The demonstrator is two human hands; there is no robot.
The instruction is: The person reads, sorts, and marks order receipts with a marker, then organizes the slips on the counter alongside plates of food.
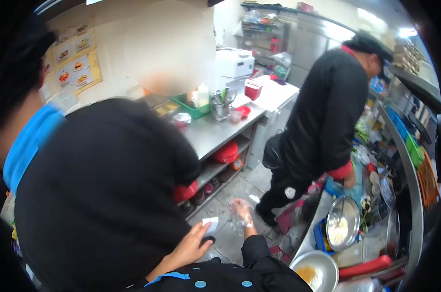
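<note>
Low in the middle, my left hand [193,247] holds a small white slip [211,226] that looks like folded paper, its fingers closed along the edge. A small dark shape sits just below the slip; what it is cannot be made out. To the right, my right hand [242,212] is raised over the floor, with thin clear plastic [236,222] bunched loosely about the fingers and palm. The fingers look curled, though the plastic and blur partly hide them. A steel bowl [327,265] with brownish-yellow liquid stands right of my right sleeve.
A co-worker in black [322,107] leans over the cluttered right counter, where another metal bowl [343,219] holds white food. Close on my left is another person's black-clad back [99,194]. Ahead stands a steel table [215,134] with a utensil holder [219,111] and green tray [193,108].
</note>
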